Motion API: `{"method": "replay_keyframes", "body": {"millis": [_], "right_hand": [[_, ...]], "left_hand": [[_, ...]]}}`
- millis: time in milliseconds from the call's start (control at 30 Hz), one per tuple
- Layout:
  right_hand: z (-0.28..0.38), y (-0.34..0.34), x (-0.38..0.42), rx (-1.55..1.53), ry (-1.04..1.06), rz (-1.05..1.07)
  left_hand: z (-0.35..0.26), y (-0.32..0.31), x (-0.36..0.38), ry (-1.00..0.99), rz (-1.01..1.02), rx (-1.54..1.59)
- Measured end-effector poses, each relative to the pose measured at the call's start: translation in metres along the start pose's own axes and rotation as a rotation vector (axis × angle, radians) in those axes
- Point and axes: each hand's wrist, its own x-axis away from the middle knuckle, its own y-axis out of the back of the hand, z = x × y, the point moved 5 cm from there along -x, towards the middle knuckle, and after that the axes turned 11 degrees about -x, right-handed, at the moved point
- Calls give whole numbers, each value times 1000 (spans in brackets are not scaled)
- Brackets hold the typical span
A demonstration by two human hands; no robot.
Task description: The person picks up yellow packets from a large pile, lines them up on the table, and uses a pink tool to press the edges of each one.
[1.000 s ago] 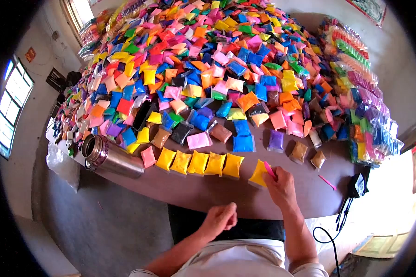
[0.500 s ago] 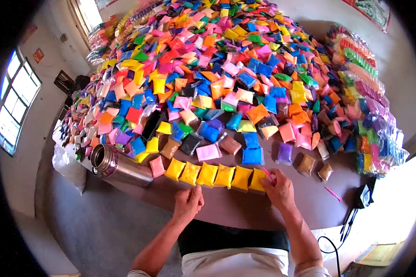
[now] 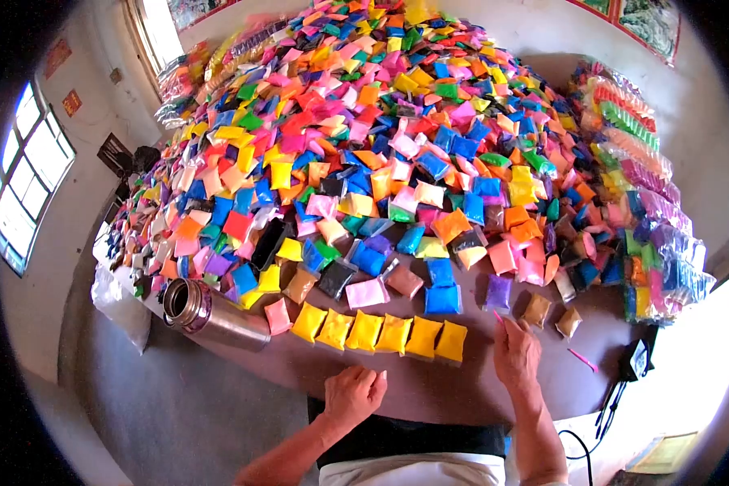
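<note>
Six or so yellow packets, several in number, form a row near the table's front edge. Just below the row, my left hand is closed over the edge, touching no packet, and nothing shows in its curled fingers. To the right of the row, my right hand pinches a thin pink stick, whose tip sticks out above the fingers. A purple packet and a brown packet lie just beyond that hand.
A large heap of coloured packets covers the back of the table. A metal flask lies at the left. At the right are another pink stick, a black device with cables and stacked bagged packets.
My right hand has moved right, away from the last yellow packet, with the pink stick still in it. My left hand has drawn back toward the body, off the row.
</note>
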Motion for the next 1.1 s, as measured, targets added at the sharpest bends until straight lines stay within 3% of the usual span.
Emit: {"method": "replay_keyframes", "body": {"millis": [367,533,733,933,967,1033,1100], "right_hand": [[-54,37,55,260,-9,-64],[-43,45,49,352,39,-52],[-5,32,19,76,67,-119],[64,-33,-58,-294,322,106],[79,-44,-77,-346,281,169],[98,-76,-117,-443,383,222],[123,-102,-152,-424,632,87]], "left_hand": [[0,-6,-1,-1,52,-9],[1,-7,0,28,39,-17],[2,-10,1,59,62,-65],[-1,-4,-2,69,26,-16],[-1,-4,-2,74,27,-17],[-2,-2,-4,56,30,-39],[-2,-2,-2,80,44,-32]]}}
